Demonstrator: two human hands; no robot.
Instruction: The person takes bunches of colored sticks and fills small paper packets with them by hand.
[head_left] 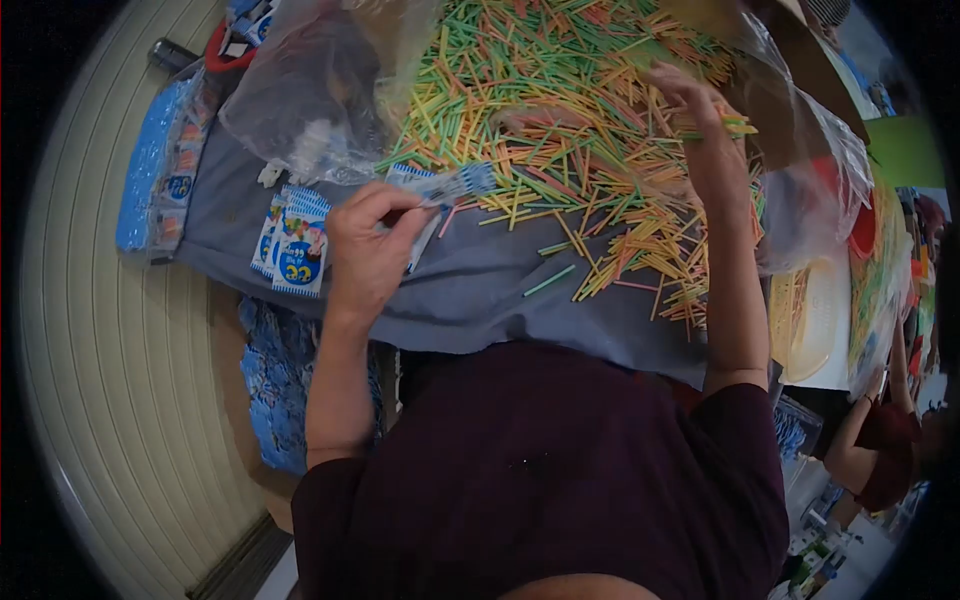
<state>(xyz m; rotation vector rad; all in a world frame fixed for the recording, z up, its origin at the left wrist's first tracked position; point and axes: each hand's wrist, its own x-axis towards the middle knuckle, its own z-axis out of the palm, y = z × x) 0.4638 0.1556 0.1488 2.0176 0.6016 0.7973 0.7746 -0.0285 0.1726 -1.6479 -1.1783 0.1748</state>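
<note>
My left hand is closed in a pinch on a small blue-and-white packet. Beneath that hand another packet of the same kind lies on the grey cloth, partly hidden. Over the right part of a large heap of thin yellow, green, orange and pink sticks is my right hand. Its fingers curl, and a small bunch of coloured sticks pokes out beside them. Left of my left hand, a few printed packets overlap on the cloth.
Clear plastic bags flank the heap, with another clear sheet at right. A blue bundle of packets lies at the table's left end. A pale tray holds sticks at right. Another person is at far right.
</note>
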